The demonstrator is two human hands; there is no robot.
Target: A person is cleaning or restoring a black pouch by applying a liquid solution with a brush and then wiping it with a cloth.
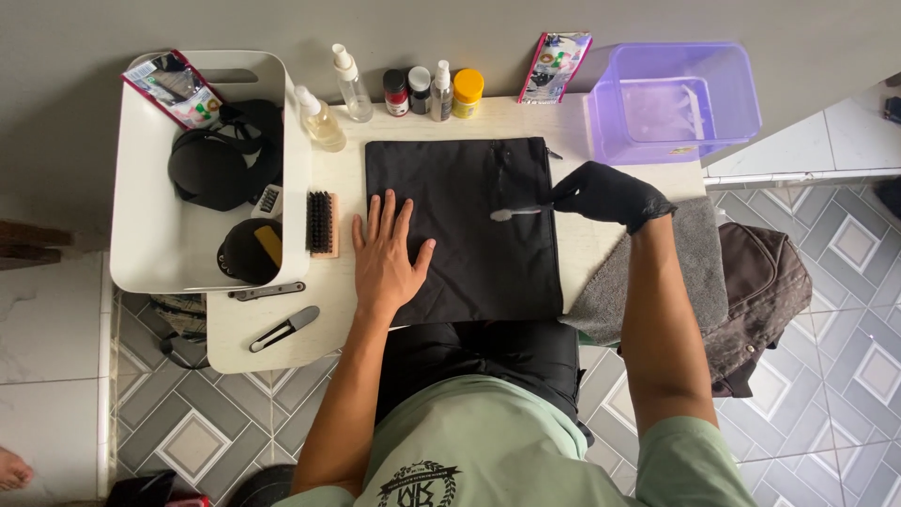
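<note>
Two hands are over the black fabric pouch (pixel 469 225), which lies flat mid-table in front of me. My left hand (pixel 387 253) is bare, fingers spread, pressing flat on the pouch's left part. My gloved right hand (pixel 605 194) pinches a small toothbrush (pixel 519 213), bristles touching the pouch by its zipper edge.

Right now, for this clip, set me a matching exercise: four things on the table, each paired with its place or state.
Things:
1. small brush
2. left hand
3. wooden bristle brush
4. purple plastic tub

Places or states:
A. at the table's far right corner
B. flat on the black cloth, bare
C. held in the gloved right hand
D. between the white tray and the cloth

Pairs: 1-C, 2-B, 3-D, 4-A
</note>
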